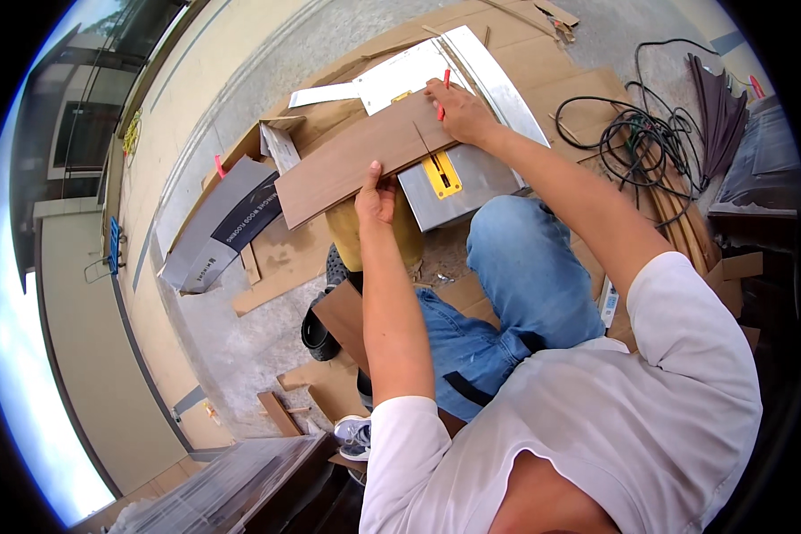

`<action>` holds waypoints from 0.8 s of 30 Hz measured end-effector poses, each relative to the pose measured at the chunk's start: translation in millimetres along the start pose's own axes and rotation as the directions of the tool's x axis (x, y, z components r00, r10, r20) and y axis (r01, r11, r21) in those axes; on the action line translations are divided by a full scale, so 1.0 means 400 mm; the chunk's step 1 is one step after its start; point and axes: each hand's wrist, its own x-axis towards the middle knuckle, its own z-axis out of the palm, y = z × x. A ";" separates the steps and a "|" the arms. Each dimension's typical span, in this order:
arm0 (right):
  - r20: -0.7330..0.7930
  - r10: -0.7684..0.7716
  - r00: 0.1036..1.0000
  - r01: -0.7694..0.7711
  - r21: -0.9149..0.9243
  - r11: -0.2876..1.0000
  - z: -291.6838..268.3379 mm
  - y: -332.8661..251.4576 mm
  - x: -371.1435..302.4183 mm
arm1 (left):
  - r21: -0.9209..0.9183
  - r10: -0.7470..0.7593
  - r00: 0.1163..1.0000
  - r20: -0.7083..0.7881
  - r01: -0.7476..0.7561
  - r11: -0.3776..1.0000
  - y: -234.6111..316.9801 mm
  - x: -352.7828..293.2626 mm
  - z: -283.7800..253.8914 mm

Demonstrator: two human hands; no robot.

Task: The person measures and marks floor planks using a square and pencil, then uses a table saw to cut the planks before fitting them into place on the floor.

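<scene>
A brown wood flooring plank [351,169] lies slanting over the metal table saw [467,173], its left end reaching out past the saw. My left hand [376,198] grips the plank's near edge, thumb on top and fingers underneath. At the plank's right end, my right hand [465,117] rests with a thin red pencil [443,93] between its closed fingers. A thin dark line [421,138] slants across the plank near this hand; I cannot tell if it is a mark or a blade. The saw's yellow insert [442,175] shows just below the plank.
An opened flooring carton [227,222] stands left of the saw. A tangled black cable [627,138] and a folded dark umbrella [716,116] lie at the right. Cardboard sheets [543,67] cover the ground. A plastic-wrapped stack [214,485] stands at lower left.
</scene>
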 end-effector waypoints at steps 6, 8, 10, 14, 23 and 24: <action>-0.027 -0.030 0.999 0.030 0.024 0.999 0.001 0.001 -0.021 | 0.013 -0.003 1.000 -0.001 0.003 1.000 -0.008 -0.017 -0.011; -0.022 -0.027 0.999 0.027 0.021 0.999 -0.001 -0.004 -0.023 | 0.016 0.001 1.000 -0.005 0.000 1.000 -0.008 -0.022 -0.016; 0.024 0.004 1.000 -0.004 0.002 1.000 -0.004 -0.005 -0.030 | 0.020 0.002 1.000 -0.010 -0.002 1.000 -0.012 -0.029 -0.018; -0.011 -0.018 1.000 0.018 0.013 1.000 -0.007 -0.012 -0.042 | 0.020 0.011 0.999 -0.031 -0.010 1.000 -0.019 -0.044 -0.024; -0.001 -0.012 1.000 0.012 0.010 1.000 -0.019 -0.028 -0.070 | 0.001 0.012 1.000 -0.026 -0.012 1.000 -0.030 -0.076 -0.032; -0.002 -0.011 1.000 0.011 0.013 1.000 -0.020 -0.032 -0.074 | 0.000 0.016 1.000 -0.020 -0.016 1.000 -0.031 -0.080 -0.035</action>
